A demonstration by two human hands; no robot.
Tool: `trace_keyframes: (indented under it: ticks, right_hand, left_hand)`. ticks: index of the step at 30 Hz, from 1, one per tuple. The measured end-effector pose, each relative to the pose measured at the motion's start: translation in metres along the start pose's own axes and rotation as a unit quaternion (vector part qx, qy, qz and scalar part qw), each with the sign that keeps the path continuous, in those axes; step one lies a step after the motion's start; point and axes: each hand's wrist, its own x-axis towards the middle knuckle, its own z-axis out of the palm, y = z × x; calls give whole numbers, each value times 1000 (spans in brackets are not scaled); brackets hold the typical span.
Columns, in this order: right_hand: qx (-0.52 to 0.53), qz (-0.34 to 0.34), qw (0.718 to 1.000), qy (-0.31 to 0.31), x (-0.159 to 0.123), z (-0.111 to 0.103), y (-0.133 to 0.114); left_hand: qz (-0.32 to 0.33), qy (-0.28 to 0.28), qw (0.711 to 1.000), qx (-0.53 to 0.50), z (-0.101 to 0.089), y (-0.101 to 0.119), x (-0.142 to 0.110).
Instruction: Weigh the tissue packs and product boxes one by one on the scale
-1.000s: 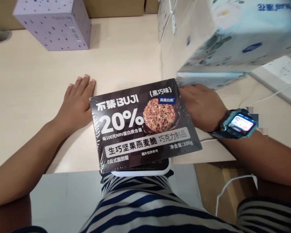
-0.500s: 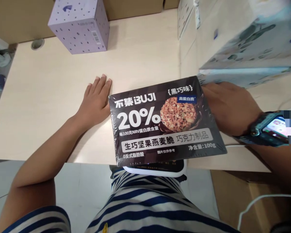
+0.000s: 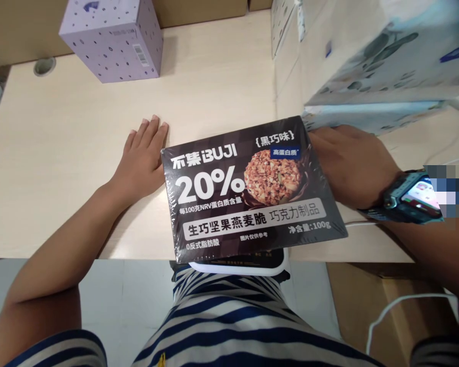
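We're resting the left hand [image 3: 143,155] flat on the desk [image 3: 61,153], palm down, fingers spread and extended, gripping nothing; its thumb side is sitting just beside the left edge of the snack box [image 3: 248,188]. The right hand [image 3: 350,163] is lying against the box's right edge with the fingers going behind or under it, so we can't tell whether it's actually clamped on the box or just touching it. A watch [image 3: 407,196] is showing on that wrist. The box is dark, shrink-wrapped, face up and slightly rotated, sitting at the near desk edge on top of a white-rimmed item [image 3: 239,266]. A lavender dotted box [image 3: 115,43] is standing at the far left of the desk, well apart. A floral carton [image 3: 378,66] is looming above the right hand.
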Motion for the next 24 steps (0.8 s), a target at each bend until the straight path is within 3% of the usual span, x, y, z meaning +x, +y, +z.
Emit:
trace_keyframes:
  ticks: [7, 13, 20, 24]
  right_hand:
    - [-1, -7, 999, 41, -1, 5, 2]
    - [14, -5, 999, 47, 2, 2, 1]
    - [9, -11, 999, 40, 1, 3, 3]
    - [24, -22, 999, 32, 1, -6, 7]
  left_hand:
    - [74, 9, 997, 20, 12, -43, 14]
    - [58, -2, 998, -4, 12, -42, 16]
    - [164, 140, 971, -99, 21, -58, 22]
    - [205, 240, 944, -95, 20, -43, 13]
